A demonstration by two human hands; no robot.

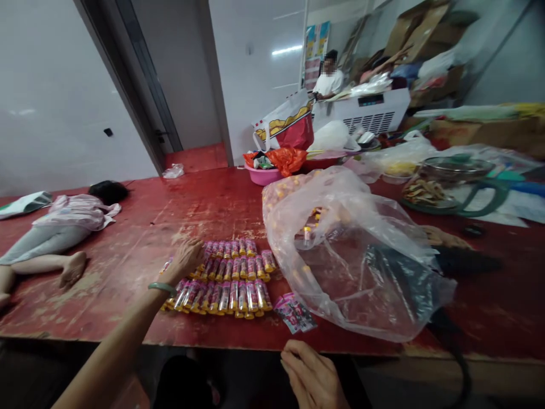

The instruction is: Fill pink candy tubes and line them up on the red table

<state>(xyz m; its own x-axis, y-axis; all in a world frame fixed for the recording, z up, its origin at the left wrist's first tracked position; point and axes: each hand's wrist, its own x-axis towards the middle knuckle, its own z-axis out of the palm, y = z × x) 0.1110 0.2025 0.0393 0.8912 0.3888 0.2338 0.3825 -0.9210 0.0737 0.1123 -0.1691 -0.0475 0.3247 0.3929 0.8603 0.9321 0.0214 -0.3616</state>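
tubes (235,269): clear, pink-topped, yellow-based, 3 rows | left hand (187,260): openness, grip unclear | right hand (313,374): half-curled, hold unclear

Tubes (234,292) left of bag (353,267)

We seem to be in a small workshop: capped tubes (225,295) lie in rows at seven o'clock, a plastic bag (383,318) holds more at four, cartons (415,34) pile up at one.
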